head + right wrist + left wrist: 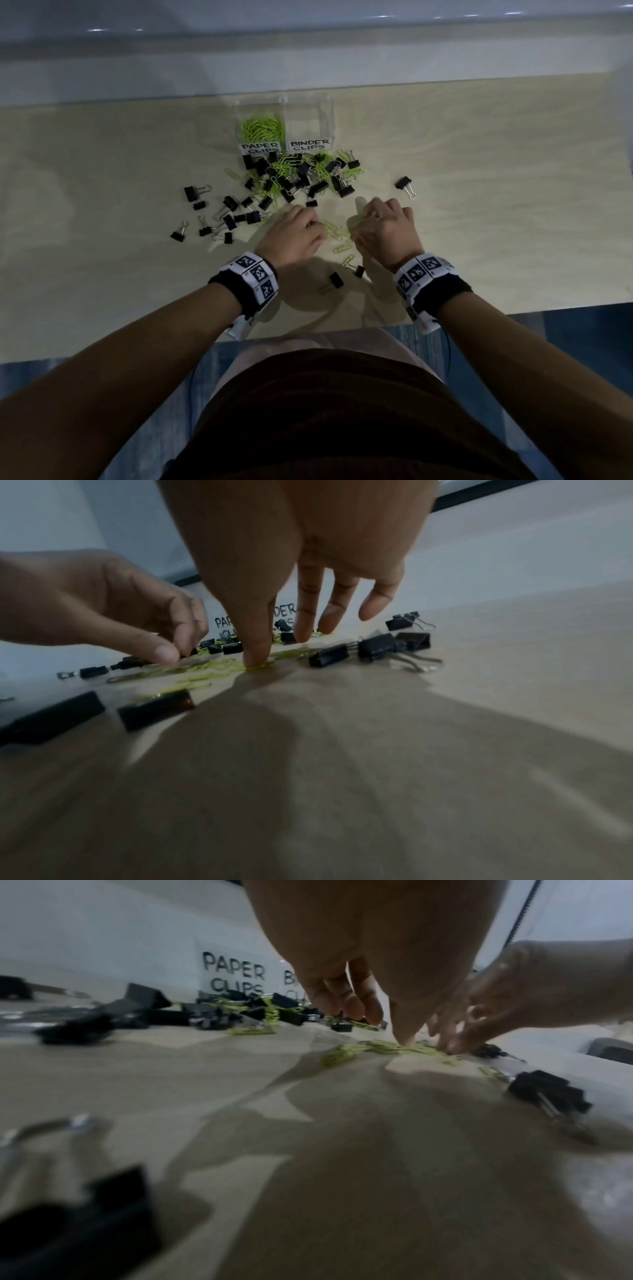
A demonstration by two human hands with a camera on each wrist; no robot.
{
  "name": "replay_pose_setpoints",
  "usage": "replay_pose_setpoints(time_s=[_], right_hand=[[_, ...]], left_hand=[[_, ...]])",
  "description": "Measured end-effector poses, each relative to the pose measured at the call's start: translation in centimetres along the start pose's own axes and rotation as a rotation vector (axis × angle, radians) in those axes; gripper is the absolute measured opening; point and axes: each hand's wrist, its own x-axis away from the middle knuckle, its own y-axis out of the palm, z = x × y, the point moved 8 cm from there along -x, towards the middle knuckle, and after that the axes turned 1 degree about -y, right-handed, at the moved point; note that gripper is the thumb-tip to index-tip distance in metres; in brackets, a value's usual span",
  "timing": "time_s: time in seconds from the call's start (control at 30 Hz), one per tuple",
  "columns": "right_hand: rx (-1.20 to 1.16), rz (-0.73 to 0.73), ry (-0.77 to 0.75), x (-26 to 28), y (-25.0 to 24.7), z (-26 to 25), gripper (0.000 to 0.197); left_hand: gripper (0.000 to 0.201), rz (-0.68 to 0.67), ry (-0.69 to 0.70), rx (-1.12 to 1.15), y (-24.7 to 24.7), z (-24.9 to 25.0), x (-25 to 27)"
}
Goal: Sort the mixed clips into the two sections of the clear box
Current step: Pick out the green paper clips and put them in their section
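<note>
The clear box (pixel 310 113) stands at the back of the table. Its left section, labelled PAPER CLIPS, holds green paper clips (pixel 263 128); its right section, labelled BINDER CLIPS, looks empty. A mixed pile (pixel 301 176) of black binder clips and green paper clips lies just in front of the box. Nearer me, loose green paper clips (pixel 337 233) lie between my hands. My left hand (pixel 296 233) has curled fingers and pinches at these clips with its thumb (pixel 164 653). My right hand (pixel 380 226) keeps its fingers straight, with one fingertip (pixel 255 658) pressing a green clip onto the table.
Several black binder clips (pixel 219 214) are scattered to the left of the pile. One (pixel 404 185) lies alone to the right, and two (pixel 337 279) sit near the front edge between my wrists. The table's front edge (pixel 342 332) is close to my body.
</note>
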Motion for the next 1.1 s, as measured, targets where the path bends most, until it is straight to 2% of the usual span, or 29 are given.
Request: replay_pose_setpoints(time_s=[0.07, 0.17, 0.27, 0.33, 0.37, 0.4, 0.47, 0.5, 0.53, 0.6, 0.63, 0.7, 0.8, 0.87, 1.1], right_hand=[[-0.01, 0.027, 0.007, -0.2, -0.4, 0.2, 0.004], [-0.037, 0.06, 0.089, 0.1, -1.5, 2.3, 0.005], [0.005, 0.004, 0.121, 0.9, -1.7, 3.6, 0.009], [0.059, -0.034, 0.092, 1.2, -1.4, 3.5, 0.025], [0.075, -0.042, 0.079, 1.3, -1.3, 3.2, 0.032], [0.085, -0.046, 0.075, 1.3, -1.3, 2.8, 0.035], [0.11, -0.043, 0.07, 1.1, -1.0, 1.7, 0.028], [0.133, -0.044, 0.057, 1.0, -0.6, 1.0, 0.023], [0.159, -0.053, 0.04, 0.8, -0.1, 0.2, 0.022], [0.195, -0.074, -0.004, 0.5, 0.9, -1.3, 0.027], [0.19, -0.068, -0.018, 0.3, 0.9, -1.8, 0.029], [0.143, -0.014, -0.016, 0.2, -0.1, -1.9, 0.032], [0.107, 0.09, 0.093, 0.5, -2.2, 0.3, 0.027], [0.151, 0.127, 0.141, 1.1, -2.8, 1.9, 0.023], [0.298, -0.009, 0.082, 2.3, -1.1, 2.0, 0.021]], left_hand=[[0.014, -0.05, 0.108, 0.038, 0.9, 2.0, -0.2], [0.037, -0.257, 0.124, -0.02, 2.8, 3.5, 0.0], [0.044, -0.291, 0.18, -0.13, 2.9, 3.2, 0.4], [0.034, -0.302, 0.14, -0.182, 2.9, 2.1, 0.4], [0.034, -0.308, 0.074, -0.178, 2.7, 1.2, 0.4], [0.042, -0.31, 0.005, -0.172, 2.6, 0.1, 0.3], [0.058, -0.272, -0.12, -0.109, 1.9, -1.7, 0.7], [0.061, -0.232, -0.136, -0.099, 1.1, -2.0, 1.0], [0.058, -0.186, -0.146, -0.081, 0.5, -2.4, 1.5], [0.037, -0.093, -0.132, -0.067, -0.8, -2.8, 2.7], [0.033, -0.057, -0.138, -0.067, -1.3, -3.1, 3.3], [0.037, -0.003, -0.187, -0.056, -1.8, -4.1, 4.2], [0.041, 0.068, -0.32, -0.01, -2.3, -5.8, 5.3], [0.042, 0.061, -0.389, 0.001, -2.2, -6.5, 5.8], [0.044, -0.018, -0.45, -0.081, -1.7, -6.5, 6.4]])
